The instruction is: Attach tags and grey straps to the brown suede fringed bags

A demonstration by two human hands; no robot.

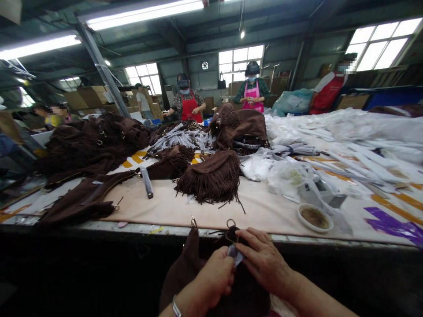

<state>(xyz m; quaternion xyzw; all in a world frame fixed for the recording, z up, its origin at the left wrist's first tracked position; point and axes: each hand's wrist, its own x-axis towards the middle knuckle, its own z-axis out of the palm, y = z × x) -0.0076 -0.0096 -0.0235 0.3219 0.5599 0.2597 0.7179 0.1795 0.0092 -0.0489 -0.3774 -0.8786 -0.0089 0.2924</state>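
Observation:
A dark brown bag (pixel 180 279) hangs at the table's front edge, over my lap. One tip carries a metal clasp (pixel 194 222), and a metal ring (pixel 231 224) stands at another end. My left hand (pixel 216 270) is closed, pinching a small plastic-wrapped piece (pixel 235 254) against the bag. My right hand (pixel 264 259) lies over the bag's ringed end, its fingers bent around it and its fingertips touching the wrapped piece. The hands partly hide how the piece is attached. Straight ahead lies a fringed brown bag (pixel 211 176) on the table.
Brown bags (pixel 95 141) are heaped at the left, with wrapped straps (pixel 181 138) in the middle. A bowl of brown stuff (pixel 315 218) sits at the right near clear plastic bags (pixel 287 171). Purple plastic (pixel 393 224) lies at the right edge. Several people stand beyond the table (pixel 158 200).

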